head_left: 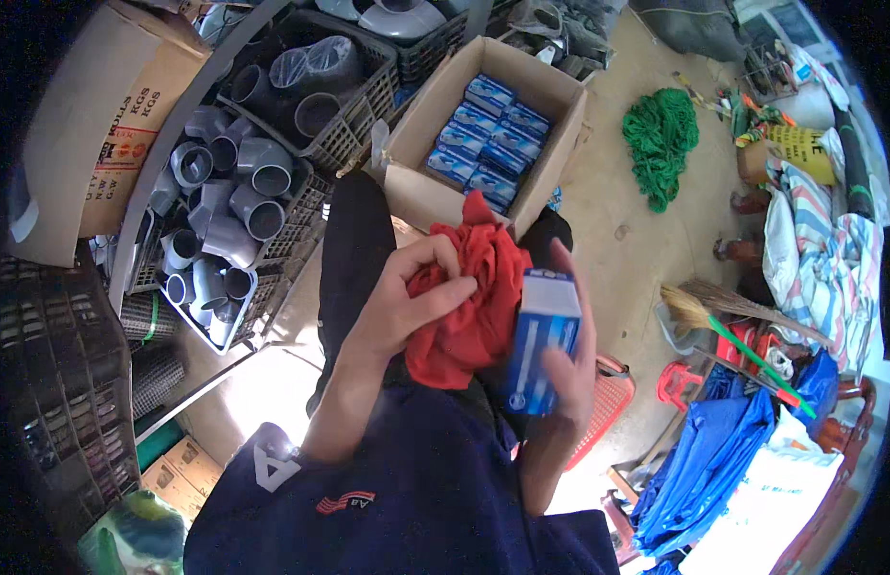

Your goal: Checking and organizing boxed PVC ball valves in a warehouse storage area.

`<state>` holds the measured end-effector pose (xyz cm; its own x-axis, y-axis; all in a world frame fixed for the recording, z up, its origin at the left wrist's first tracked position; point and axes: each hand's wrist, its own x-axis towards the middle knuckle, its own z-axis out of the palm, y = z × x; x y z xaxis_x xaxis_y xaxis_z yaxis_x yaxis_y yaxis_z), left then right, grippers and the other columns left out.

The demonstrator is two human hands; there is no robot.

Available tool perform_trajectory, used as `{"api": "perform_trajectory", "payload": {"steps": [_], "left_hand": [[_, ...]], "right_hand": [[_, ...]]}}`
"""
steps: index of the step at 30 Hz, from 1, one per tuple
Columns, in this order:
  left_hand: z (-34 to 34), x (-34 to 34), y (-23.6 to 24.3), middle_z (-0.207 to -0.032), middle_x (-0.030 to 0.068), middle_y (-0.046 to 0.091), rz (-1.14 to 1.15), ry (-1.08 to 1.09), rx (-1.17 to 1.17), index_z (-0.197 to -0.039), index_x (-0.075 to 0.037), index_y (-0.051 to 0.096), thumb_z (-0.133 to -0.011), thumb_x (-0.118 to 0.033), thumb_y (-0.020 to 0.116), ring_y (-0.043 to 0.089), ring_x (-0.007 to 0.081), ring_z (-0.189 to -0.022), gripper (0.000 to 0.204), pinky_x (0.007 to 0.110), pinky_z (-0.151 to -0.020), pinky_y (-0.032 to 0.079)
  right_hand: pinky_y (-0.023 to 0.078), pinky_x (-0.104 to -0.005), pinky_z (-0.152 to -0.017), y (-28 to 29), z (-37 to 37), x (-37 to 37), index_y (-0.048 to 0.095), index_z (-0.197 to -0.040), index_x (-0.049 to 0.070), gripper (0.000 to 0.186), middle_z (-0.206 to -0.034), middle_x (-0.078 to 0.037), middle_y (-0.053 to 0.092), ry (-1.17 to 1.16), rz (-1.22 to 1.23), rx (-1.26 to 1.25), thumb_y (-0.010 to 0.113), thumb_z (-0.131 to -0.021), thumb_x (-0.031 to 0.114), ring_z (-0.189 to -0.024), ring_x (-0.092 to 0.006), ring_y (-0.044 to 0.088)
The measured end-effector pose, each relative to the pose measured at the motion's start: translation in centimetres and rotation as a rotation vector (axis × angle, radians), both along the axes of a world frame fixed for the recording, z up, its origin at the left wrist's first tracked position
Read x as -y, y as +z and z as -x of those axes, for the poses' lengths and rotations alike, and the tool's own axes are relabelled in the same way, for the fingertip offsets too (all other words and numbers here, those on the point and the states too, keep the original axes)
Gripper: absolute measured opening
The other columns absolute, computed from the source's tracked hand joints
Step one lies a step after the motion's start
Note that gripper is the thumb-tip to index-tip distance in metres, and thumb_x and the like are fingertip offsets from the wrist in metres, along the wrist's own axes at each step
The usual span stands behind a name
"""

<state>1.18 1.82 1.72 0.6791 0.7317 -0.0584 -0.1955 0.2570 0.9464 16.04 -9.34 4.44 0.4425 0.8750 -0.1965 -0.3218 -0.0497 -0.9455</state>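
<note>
A crumpled red cloth (474, 316) is bunched in my left hand (411, 302), its fingers curled into the fabric. My right hand (574, 369) grips a small blue and white box (541, 340), held upright just right of the cloth, with the thumb across its front. In front of my knees stands an open cardboard carton (445, 204), its flaps folded out. Several similar blue and white boxes (488, 134) lie in rows inside it.
Black crates (292, 316) of grey pipe fittings (234, 211) fill the rack at left. A green net heap (661, 144) lies on the floor at right, with a broom (713, 331) and blue plastic sheeting (704, 460) nearer. A red woven seat (603, 407) shows beneath me.
</note>
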Motion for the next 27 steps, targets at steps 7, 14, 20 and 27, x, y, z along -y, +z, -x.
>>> {"api": "perform_trajectory", "payload": {"steps": [7, 14, 20, 27], "left_hand": [[1.3, -1.0, -3.9, -0.079, -0.0016, 0.051, 0.07, -0.057, 0.143, -0.08, -0.007, 0.054, -0.08, -0.011, 0.064, 0.048, 0.0073, -0.076, 0.011, 0.023, -0.07, 0.036], [4.6, -5.5, -14.0, -0.133, 0.0135, 0.048, 0.645, 0.199, 0.46, -0.134, -0.003, 0.04, -0.093, -0.031, 0.046, 0.047, 0.0267, -0.123, 0.05, 0.039, -0.108, 0.031], [7.7, -7.1, -20.1, -0.131, 0.0125, 0.05, 0.799, 0.14, 0.483, -0.129, -0.003, 0.046, -0.096, -0.03, 0.039, 0.048, 0.0274, -0.12, 0.042, 0.04, -0.107, 0.033], [6.9, -8.1, -20.6, -0.13, 0.0096, 0.051, 0.822, 0.128, 0.401, -0.127, -0.003, 0.046, -0.095, -0.025, 0.043, 0.05, 0.0251, -0.118, 0.038, 0.039, -0.106, 0.034]], "right_hand": [[0.044, -0.031, -0.091, -2.1, -0.7, -0.1, 0.035, -0.135, -0.003, 0.078, -0.116, -0.014, 0.056, -0.152, 0.008, -0.184, 0.06, -0.08, 0.047, -0.107, -0.0229, 0.055], [0.034, -0.0448, -0.106, -5.0, -3.1, -2.1, 0.036, -0.122, -0.007, 0.066, -0.122, -0.017, 0.047, -0.389, -0.049, -1.175, 0.068, -0.081, 0.035, -0.119, -0.0325, 0.044], [0.03, -0.0466, -0.11, -6.4, -3.6, -4.8, 0.032, -0.123, -0.007, 0.07, -0.124, -0.018, 0.042, -0.432, 0.014, -1.293, 0.071, -0.08, 0.033, -0.123, -0.0329, 0.04], [0.034, -0.0451, -0.104, -9.2, -5.3, -12.0, 0.036, -0.122, -0.006, 0.067, -0.121, -0.019, 0.046, -0.325, 0.108, -1.391, 0.072, -0.077, 0.028, -0.113, -0.0321, 0.046]]}}
